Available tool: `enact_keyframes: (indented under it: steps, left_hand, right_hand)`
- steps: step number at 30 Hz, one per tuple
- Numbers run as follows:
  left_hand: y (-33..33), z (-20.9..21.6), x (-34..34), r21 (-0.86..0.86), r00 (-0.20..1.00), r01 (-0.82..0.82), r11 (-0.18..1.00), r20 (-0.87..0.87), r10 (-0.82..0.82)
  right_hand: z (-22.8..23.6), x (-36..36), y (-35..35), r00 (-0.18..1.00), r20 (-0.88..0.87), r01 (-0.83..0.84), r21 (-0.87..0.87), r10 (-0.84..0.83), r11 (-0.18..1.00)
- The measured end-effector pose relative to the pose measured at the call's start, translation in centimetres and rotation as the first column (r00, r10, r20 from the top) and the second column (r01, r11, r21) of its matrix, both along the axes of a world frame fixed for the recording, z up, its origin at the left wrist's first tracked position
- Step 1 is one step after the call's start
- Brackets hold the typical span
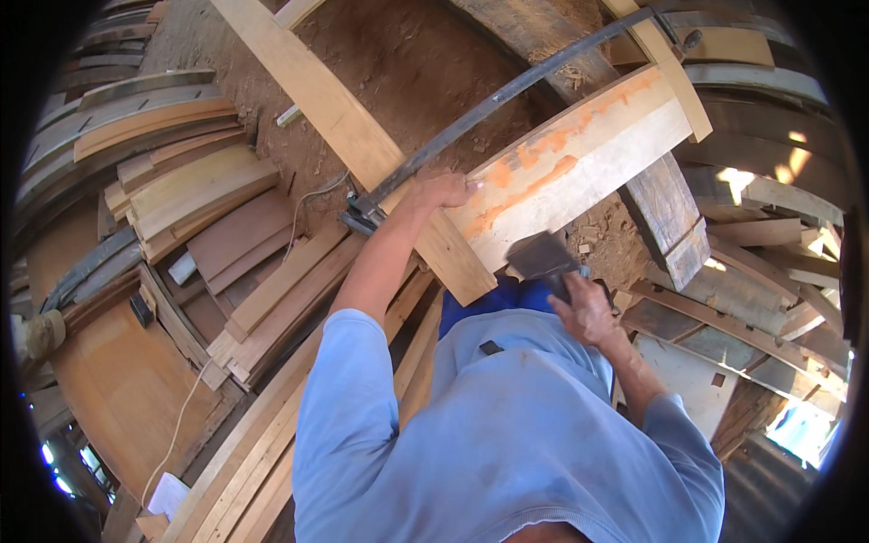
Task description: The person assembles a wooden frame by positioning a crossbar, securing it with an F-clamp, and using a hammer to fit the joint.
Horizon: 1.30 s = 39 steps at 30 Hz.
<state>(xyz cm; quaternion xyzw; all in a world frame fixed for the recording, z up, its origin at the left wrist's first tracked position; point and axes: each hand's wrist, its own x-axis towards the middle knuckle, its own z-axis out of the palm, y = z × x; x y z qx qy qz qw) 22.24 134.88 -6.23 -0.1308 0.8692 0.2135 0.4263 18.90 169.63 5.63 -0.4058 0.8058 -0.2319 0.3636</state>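
A pale wooden panel with orange smears along it lies in front of me, between a long plank on the left and a shorter wooden piece at the far right. A long metal bar clamp spans the assembly. My left hand is closed over the plank's inner edge, beside the clamp's near end and the panel. Close to my body, my right hand grips a dark tool with a broad, blocky head. That head is blurred by motion, so its exact kind is unclear.
Stacked boards fill the left side, with a thin cable running among them. A heavy timber lies beneath the panel's right part. Long planks stretch along my left side, and more lumber is piled at right.
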Motion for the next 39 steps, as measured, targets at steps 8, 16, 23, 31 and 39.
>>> enact_keyframes:
  steps: [8, 16, 23, 31, 39]
  left_hand:
    - [0.2, 1.8, -1.7, 0.013, 0.988, -0.068, 0.998, 0.140, 0.065]
    - [-0.1, 0.7, -0.6, 0.037, 0.982, -0.150, 0.988, 0.117, 0.145]
    - [-0.6, -0.3, -1.2, 0.046, 0.985, -0.125, 0.991, 0.126, 0.119]
    - [-0.2, 1.7, -1.5, 0.063, 0.976, -0.157, 0.986, 0.161, 0.145]
    - [-0.4, 1.8, -0.8, 0.110, 0.974, -0.163, 0.980, 0.177, 0.142]
  right_hand:
    - [-6.8, 3.7, -4.5, 0.995, -0.096, 0.025, 0.260, 0.000, 0.965]
    - [-1.4, 4.8, -6.2, 0.999, 0.043, 0.019, 0.036, -0.020, 0.999]
    - [-8.2, 6.6, -8.4, 0.981, -0.083, -0.149, 0.246, 0.174, 0.958]
    - [-3.2, 6.0, -9.2, 0.986, 0.026, -0.164, 0.158, 0.162, 0.974]
    - [-6.6, 5.6, -8.2, 0.984, 0.095, -0.171, 0.282, 0.150, 0.944]
